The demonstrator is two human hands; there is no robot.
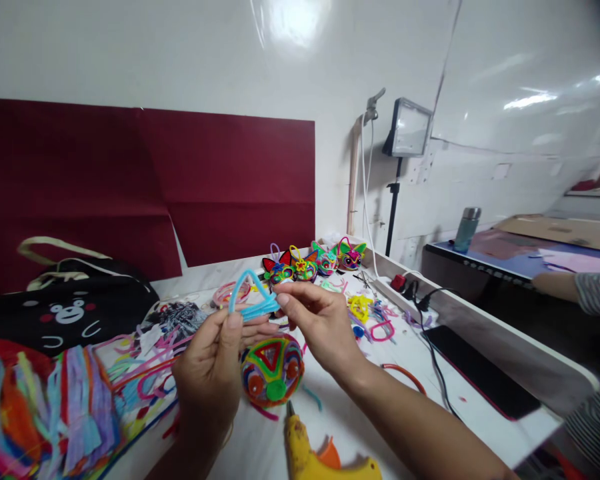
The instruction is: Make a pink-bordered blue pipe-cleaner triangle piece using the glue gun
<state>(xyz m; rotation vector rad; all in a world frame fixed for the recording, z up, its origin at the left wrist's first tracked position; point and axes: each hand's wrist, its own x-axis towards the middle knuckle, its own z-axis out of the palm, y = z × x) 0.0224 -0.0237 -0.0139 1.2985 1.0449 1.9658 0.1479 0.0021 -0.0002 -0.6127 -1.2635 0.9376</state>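
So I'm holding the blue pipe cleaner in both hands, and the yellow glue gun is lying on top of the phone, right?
Not quite: the head view shows the yellow glue gun on the white table, apart from the phone. Both hands do hold the blue pipe cleaner.

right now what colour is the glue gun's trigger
The trigger is orange, seen best in the head view.

We seem to be in a craft workshop, with a glue gun (pixel 305 450) and coloured pipe cleaners (pixel 55 413) across the bench (pixel 260 440)
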